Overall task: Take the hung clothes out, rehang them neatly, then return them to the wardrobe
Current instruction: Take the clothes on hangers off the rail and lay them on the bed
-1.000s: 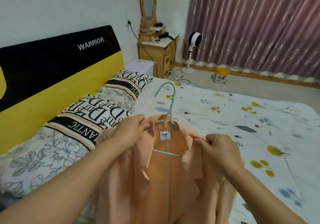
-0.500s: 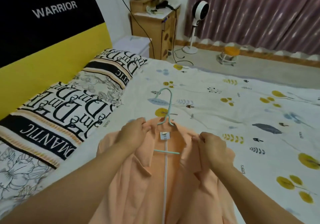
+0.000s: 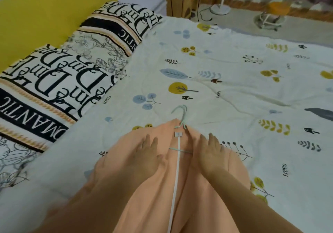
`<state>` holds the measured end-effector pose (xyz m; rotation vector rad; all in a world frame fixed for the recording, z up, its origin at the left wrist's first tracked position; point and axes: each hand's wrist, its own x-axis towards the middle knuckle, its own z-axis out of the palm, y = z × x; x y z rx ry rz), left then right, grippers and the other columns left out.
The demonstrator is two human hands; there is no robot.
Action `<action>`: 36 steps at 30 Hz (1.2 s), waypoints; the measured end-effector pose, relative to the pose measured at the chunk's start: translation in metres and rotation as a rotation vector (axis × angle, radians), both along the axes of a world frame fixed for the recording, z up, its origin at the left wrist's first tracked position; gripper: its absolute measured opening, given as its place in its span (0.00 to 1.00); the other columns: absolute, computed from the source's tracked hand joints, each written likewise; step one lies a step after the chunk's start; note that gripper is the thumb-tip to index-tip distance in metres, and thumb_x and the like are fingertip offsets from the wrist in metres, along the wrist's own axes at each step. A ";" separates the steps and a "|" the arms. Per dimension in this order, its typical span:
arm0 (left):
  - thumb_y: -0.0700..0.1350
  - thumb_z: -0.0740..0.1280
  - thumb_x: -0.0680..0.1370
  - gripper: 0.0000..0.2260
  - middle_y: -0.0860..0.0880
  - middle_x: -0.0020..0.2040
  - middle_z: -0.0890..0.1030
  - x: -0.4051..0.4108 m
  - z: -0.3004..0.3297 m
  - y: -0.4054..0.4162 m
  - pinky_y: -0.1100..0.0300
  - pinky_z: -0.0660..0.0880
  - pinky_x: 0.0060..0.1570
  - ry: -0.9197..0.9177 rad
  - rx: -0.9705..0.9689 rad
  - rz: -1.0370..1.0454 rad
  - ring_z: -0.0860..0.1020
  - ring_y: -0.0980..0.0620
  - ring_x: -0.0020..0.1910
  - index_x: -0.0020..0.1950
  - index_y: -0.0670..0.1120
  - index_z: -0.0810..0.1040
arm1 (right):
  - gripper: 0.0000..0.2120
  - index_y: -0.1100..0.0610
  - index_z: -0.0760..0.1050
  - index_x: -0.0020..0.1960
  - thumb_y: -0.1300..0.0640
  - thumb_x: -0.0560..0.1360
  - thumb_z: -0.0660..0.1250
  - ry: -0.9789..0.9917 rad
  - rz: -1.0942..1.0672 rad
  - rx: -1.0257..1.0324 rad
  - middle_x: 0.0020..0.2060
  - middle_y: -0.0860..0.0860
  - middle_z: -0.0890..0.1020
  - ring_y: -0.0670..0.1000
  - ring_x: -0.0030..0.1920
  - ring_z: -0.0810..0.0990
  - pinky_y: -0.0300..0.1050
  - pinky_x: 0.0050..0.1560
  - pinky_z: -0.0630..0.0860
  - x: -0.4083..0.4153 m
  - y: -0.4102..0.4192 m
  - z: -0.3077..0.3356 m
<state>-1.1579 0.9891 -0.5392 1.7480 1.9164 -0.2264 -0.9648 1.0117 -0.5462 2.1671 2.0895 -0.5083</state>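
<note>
— Shirt (image 3: pixel 147 196) first: where is it?
— Flat on the bed (image 3: pixel 234 74), on the leaf-and-tree printed sheet. It is peach-coloured and open down the front, with a pale green hanger (image 3: pixel 181 118) inside it; the hook pokes out past the collar and lies on the sheet.
— And the hands?
— Both lie on the shirt. The left hand (image 3: pixel 146 153) rests flat on the left front panel, the right hand (image 3: pixel 210 151) on the right one, either side of the white strip running down the middle.
— Are the fingers (image 3: pixel 150 141) gripping any cloth?
— No. They are stretched out straight on both hands, palms down on the fabric, holding nothing.
— What else is around?
— Two pillows (image 3: pixel 59 81) with big black lettering lie along the left, against a yellow headboard (image 3: pixel 45 11). Beyond the bed's far edge, a white fan base (image 3: pixel 220 9) stands on the floor near a small stool (image 3: pixel 270 16) with an orange seat.
</note>
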 end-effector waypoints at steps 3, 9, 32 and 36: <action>0.54 0.54 0.80 0.24 0.43 0.76 0.54 0.004 0.001 -0.003 0.53 0.58 0.70 0.005 -0.091 -0.032 0.57 0.45 0.74 0.74 0.46 0.58 | 0.23 0.55 0.51 0.74 0.61 0.79 0.48 -0.022 0.130 -0.191 0.75 0.56 0.50 0.56 0.76 0.48 0.55 0.72 0.52 -0.002 -0.022 -0.009; 0.52 0.56 0.80 0.17 0.44 0.62 0.73 0.002 0.046 -0.008 0.54 0.69 0.58 0.016 -0.106 -0.100 0.72 0.44 0.60 0.64 0.44 0.71 | 0.15 0.58 0.68 0.60 0.64 0.76 0.54 -0.025 0.302 -0.250 0.57 0.56 0.74 0.56 0.57 0.73 0.46 0.49 0.68 -0.004 -0.038 0.035; 0.51 0.58 0.80 0.13 0.51 0.58 0.78 -0.158 0.370 -0.270 0.60 0.70 0.47 0.067 0.281 0.077 0.75 0.50 0.53 0.63 0.49 0.72 | 0.14 0.58 0.70 0.62 0.58 0.79 0.55 0.040 0.746 0.101 0.59 0.57 0.76 0.58 0.56 0.75 0.46 0.48 0.70 -0.181 -0.222 0.351; 0.52 0.59 0.79 0.14 0.51 0.58 0.78 -0.202 0.408 -0.349 0.58 0.72 0.50 0.143 0.284 0.151 0.75 0.51 0.53 0.63 0.50 0.72 | 0.13 0.59 0.71 0.62 0.57 0.79 0.56 0.060 0.864 0.147 0.57 0.57 0.77 0.57 0.54 0.76 0.48 0.49 0.73 -0.229 -0.276 0.395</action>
